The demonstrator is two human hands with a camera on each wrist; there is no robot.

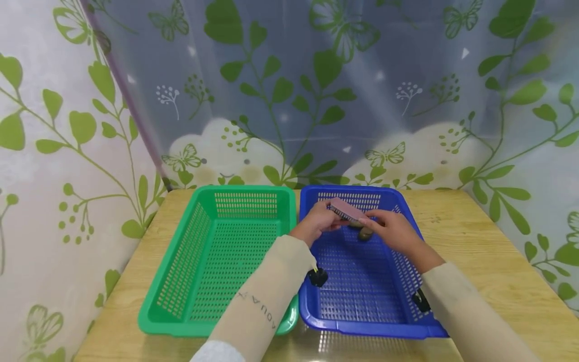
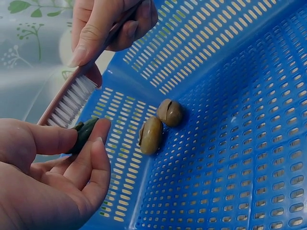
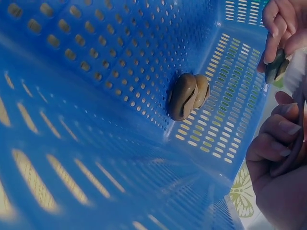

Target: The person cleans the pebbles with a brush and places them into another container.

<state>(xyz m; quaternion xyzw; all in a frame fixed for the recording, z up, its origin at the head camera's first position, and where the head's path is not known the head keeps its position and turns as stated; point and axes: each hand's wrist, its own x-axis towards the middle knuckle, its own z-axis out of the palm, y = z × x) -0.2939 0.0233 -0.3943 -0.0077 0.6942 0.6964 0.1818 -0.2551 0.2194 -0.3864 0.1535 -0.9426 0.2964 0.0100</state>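
My left hand (image 1: 320,219) pinches a small dark green clam (image 2: 86,134) between thumb and fingers. A pink-backed scrubbing brush (image 1: 348,208) with white bristles (image 2: 72,103) is gripped by its handle in my right hand (image 1: 395,229). The bristles face the clam and sit right at its edge in the left wrist view. Both hands are over the far part of a blue plastic basket (image 1: 375,329). Two brownish clams (image 2: 152,135), each with a slit along the shell, lie side by side on the basket floor below the hands.
A green plastic basket (image 1: 151,301) stands to the left, close beside the blue one. Both rest on a wooden table (image 1: 497,281). Behind them hangs a leaf-patterned curtain (image 1: 289,75). Small black fittings (image 1: 318,277) show near the wrists.
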